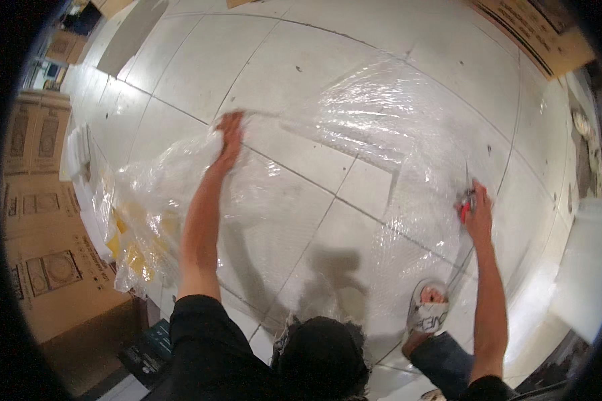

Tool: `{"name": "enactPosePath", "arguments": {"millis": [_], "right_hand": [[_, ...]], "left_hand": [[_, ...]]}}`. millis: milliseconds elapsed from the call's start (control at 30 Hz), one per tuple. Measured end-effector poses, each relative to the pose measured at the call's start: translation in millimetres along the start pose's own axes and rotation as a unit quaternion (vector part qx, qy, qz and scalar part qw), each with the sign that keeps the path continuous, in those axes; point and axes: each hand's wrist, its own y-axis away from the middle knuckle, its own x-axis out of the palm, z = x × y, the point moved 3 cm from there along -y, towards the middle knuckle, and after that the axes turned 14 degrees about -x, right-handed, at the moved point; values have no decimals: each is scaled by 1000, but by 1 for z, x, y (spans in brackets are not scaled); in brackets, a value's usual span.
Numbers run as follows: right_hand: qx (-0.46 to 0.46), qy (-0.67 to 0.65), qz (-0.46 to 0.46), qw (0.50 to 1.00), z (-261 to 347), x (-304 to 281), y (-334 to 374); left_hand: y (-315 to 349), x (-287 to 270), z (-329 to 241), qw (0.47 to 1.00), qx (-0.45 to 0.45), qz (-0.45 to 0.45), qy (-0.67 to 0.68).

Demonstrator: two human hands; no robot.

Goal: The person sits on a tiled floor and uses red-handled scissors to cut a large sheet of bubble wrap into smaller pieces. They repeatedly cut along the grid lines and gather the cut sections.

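A wide clear sheet of bubble wrap (421, 150) lies wrinkled over the tiled floor, glinting under the light. At its far left edge, my left hand (231, 137) is closed on the wrap, its fingers slightly smeared by motion. On the right side, my right hand (478, 210) grips a pair of scissors (466, 208) with red on the handles. The dark blades point away from me, above the sheet's right part. More wrap bunches up to the left of my left forearm, with yellow pieces (134, 250) showing among its folds.
Large printed cardboard boxes (53, 234) stand along the left, and another cardboard box (522, 33) is at the far right. White foam pieces (80, 154) sit beside the left boxes. My sandalled foot (428, 307) is close to the sheet at lower right. A dark box (147, 351) lies lower left.
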Motion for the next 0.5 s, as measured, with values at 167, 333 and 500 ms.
{"name": "enactPosePath", "arguments": {"millis": [167,333,500], "right_hand": [[9,-29,-42,999,-75,-25,-2],[138,86,-84,983,7,3,-34],[267,-55,15,962,86,9,-60]], "left_hand": [[113,-84,192,955,-256,63,-137],[224,-124,203,922,-364,-94,95],[327,-79,-122,966,18,-41,256]]}}
